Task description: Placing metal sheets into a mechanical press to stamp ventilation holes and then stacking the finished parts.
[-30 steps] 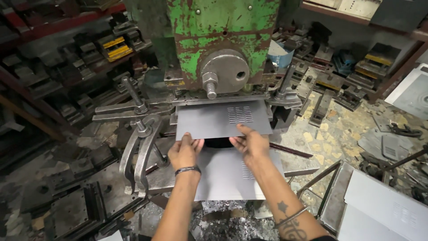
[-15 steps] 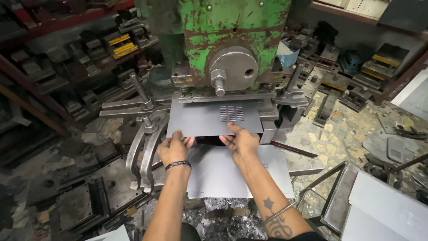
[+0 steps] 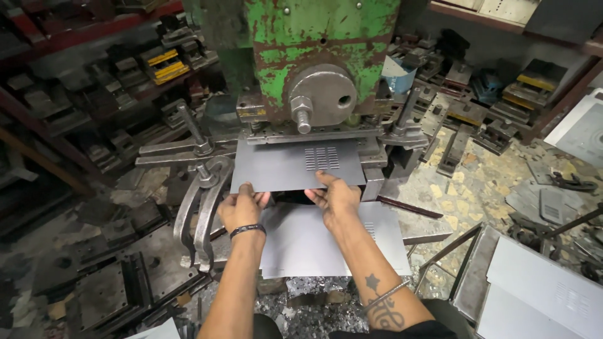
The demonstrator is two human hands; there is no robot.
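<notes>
A flat grey metal sheet (image 3: 282, 166) with a block of punched slots lies under the head of a worn green press (image 3: 320, 56). My left hand (image 3: 242, 207) grips the sheet's near left edge. My right hand (image 3: 336, 198) grips its near edge toward the right, fingers over the top. Just below my hands lies a second grey sheet (image 3: 308, 242), partly covered by my forearms.
Steel levers and clamps (image 3: 201, 194) stick out left of the press bed. Racks of dies (image 3: 157, 63) fill the left wall, more tooling (image 3: 496, 107) sits at right. Stacked grey sheets (image 3: 540, 282) lie lower right. Metal scrap (image 3: 301, 307) litters the floor.
Both hands have pushed the slotted sheet slightly farther in under the press head. The view has shifted closer to the machine.
</notes>
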